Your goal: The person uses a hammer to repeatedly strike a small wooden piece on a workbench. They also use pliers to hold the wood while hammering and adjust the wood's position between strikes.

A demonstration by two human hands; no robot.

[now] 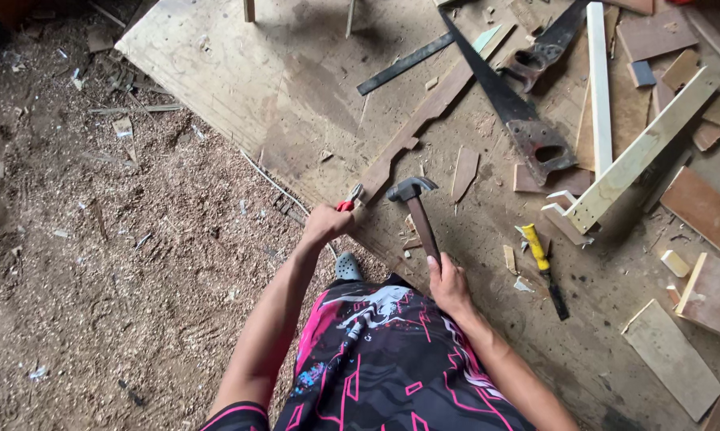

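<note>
A: Hammer (418,214), one, claw head, wooden handle. Where held?

B: In my right hand (448,281), grip closed round the bottom end of the handle, the head raised just over the plywood sheet (240,72). I judge a low hold gives the swing its weight; I would keep the strokes short and the face square to what I strike.

A: Pliers (349,198), one pair, red handles?

B: In my left hand (325,222), grip shut tight on the handles, nose pointing at the near end of the long notched board (424,120). Whether the nose pinches a nail I cannot tell; it is too small. If so, holding it with pliers keeps my fingers out of the hammer's path, which seems the sound way.

A: Nearest item?

B: My shoe (347,266), grey, on the floor between both arms.

A: Next, outward?

B: Chisel with yellow handle (544,267), lying right of the hammer. Beyond it, pale timber length (643,150), slanted.

A: Farthest?

B: Handsaws, two (510,100), crossed over the notched board's far end. Left of the plywood, sawdust floor (96,263).
</note>
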